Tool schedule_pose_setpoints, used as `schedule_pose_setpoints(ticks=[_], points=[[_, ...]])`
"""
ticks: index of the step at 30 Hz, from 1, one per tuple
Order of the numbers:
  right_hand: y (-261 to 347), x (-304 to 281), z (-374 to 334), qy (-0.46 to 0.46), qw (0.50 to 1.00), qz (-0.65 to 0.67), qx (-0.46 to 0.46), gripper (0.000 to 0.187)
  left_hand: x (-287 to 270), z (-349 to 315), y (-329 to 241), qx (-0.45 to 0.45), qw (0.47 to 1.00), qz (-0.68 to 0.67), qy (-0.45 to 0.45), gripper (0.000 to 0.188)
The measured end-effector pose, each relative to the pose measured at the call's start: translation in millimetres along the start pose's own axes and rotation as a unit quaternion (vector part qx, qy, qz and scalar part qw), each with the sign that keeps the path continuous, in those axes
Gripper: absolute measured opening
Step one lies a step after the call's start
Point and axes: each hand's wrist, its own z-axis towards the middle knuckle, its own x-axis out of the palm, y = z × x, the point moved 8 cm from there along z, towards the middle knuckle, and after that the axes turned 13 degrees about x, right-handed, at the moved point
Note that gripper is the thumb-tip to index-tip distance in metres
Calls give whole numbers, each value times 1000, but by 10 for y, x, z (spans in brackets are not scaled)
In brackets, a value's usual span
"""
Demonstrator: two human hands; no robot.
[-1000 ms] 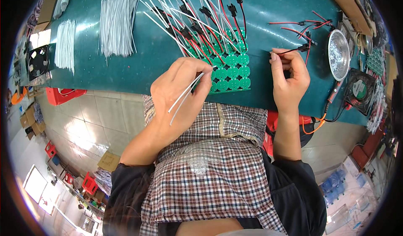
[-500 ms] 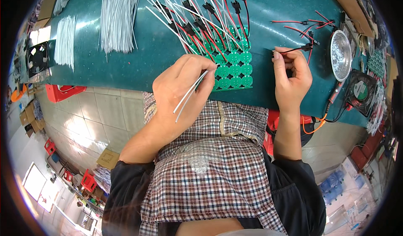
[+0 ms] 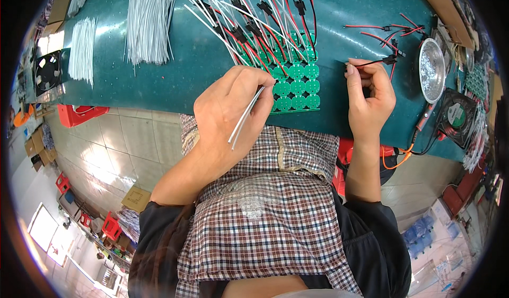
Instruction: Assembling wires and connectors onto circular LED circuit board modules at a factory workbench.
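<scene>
Two held wires (image 3: 241, 120), one green panel (image 3: 298, 87) — two white-wire piles (image 3: 150, 25), two fans (image 3: 455, 116), one metal bowl (image 3: 431, 71).

Flat green board (image 3: 298, 87), pinched white wires (image 3: 243, 118)

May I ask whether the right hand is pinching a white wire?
No, the right hand is pinching a black connector lead.

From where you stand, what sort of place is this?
Probably a small electronics assembly workshop: a panel of round green circuit boards, a big bundle of cut white wires and red-and-black connector leads, all on a teal workbench.
</scene>
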Motion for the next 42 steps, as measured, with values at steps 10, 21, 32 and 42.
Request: schedule_pose_setpoints(ticks=[10, 21, 32, 42], points=[[-9, -27, 10, -3, 1000, -15, 6, 6, 63, 60, 0, -32, 997, 21, 63, 8], [28, -92, 1, 7, 998, -17, 62, 8, 62, 131, -20, -10, 994, 96, 60, 13], [233, 347, -251, 139, 987, 65, 44, 13, 71, 144, -50, 14, 992, 116, 45, 17], [229, 369, -267, 130, 990, 54, 21, 14, -572, 185, 76, -82, 996, 30, -36, 9]])
